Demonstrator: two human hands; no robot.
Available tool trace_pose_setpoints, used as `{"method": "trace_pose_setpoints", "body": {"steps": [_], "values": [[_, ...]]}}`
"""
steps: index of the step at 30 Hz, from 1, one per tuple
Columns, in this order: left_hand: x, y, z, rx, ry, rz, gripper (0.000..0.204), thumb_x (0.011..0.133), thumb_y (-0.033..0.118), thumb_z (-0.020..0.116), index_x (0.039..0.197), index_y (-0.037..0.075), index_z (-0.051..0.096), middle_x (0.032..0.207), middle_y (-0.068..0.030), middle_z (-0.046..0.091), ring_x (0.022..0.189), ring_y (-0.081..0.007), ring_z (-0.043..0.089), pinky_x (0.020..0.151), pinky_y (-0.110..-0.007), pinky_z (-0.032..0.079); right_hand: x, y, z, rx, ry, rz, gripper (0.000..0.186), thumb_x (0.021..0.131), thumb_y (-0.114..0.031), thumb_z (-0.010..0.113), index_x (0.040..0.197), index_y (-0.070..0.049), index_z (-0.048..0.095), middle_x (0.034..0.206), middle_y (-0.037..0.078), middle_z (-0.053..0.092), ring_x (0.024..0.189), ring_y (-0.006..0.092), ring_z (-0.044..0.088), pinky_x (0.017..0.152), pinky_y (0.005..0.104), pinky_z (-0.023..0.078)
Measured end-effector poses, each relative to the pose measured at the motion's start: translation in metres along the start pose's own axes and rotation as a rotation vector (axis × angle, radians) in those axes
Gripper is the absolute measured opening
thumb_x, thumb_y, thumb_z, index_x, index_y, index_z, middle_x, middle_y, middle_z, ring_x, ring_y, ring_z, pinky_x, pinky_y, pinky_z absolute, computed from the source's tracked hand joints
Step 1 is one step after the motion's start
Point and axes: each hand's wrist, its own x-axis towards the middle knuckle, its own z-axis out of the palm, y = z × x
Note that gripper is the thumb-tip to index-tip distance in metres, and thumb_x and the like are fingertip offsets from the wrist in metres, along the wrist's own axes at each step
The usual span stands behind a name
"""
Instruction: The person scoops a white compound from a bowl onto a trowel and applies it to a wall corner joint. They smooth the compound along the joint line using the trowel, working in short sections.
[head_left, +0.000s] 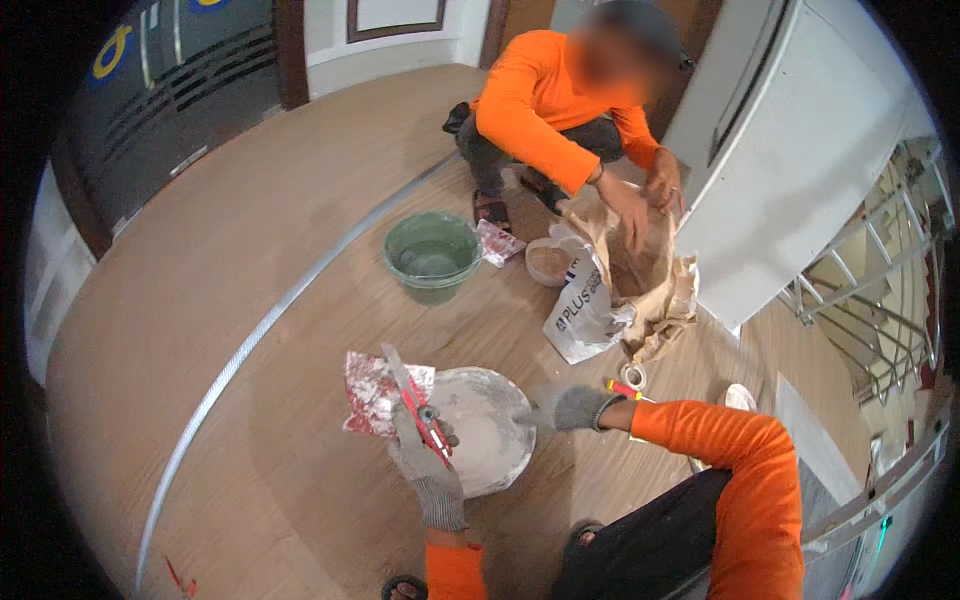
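My left hand [428, 465], in a grey knit glove, is closed around a red-handled tool [428, 432] with a long, flat grey blade pointing away from me. Just beyond the fingers lies a red piece [366, 392] smeared with white powder; whether the hand also touches it is unclear. A shallow round pan [515, 455] coated with pale powder rests on the floor beside that hand. At the pan's right edge is my right hand [582, 408], gloved too, its fingers smeared by motion.
A co-worker in orange [540, 100] squats beyond, hands at a torn paper sack [650, 300]. Near it stand a green bucket [432, 262], a powder-filled bowl [548, 262] and a tape roll [633, 377]. A metal strip [250, 345] crosses the floor; metal ladders [870, 260] stand right.
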Motion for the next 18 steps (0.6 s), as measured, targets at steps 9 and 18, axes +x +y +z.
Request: {"method": "trace_pose_setpoints", "body": {"steps": [9, 18], "values": [[-0.036, 0.031, 0.035, 0.115, 0.114, 0.032, 0.030, 0.104, 0.036, 0.062, 0.107, 0.007, 0.068, 0.071, 0.0001, 0.061, 0.054, -0.0080, 0.054, 0.045, -0.026, 0.040, -0.011, -0.123, -0.042, 0.558, 0.419, -0.343, 0.049, 0.096, -0.048, 0.068, 0.117, -0.003, 0.063, 0.107, 0.020, 0.069, 0.101, 0.0304, 0.069, 0.089, 0.0402, 0.053], [-0.027, 0.025, 0.036, 0.130, 0.097, -0.014, 0.032, 0.105, 0.036, 0.059, 0.112, 0.006, 0.067, 0.081, -0.0009, 0.063, 0.063, -0.0090, 0.058, 0.049, -0.027, 0.045, 0.018, -0.112, -0.016, 1.036, 0.384, -0.407, 0.030, 0.097, -0.028, 0.073, 0.112, -0.004, 0.063, 0.098, 0.006, 0.068, 0.092, 0.0122, 0.063, 0.083, 0.0310, 0.054]]}}
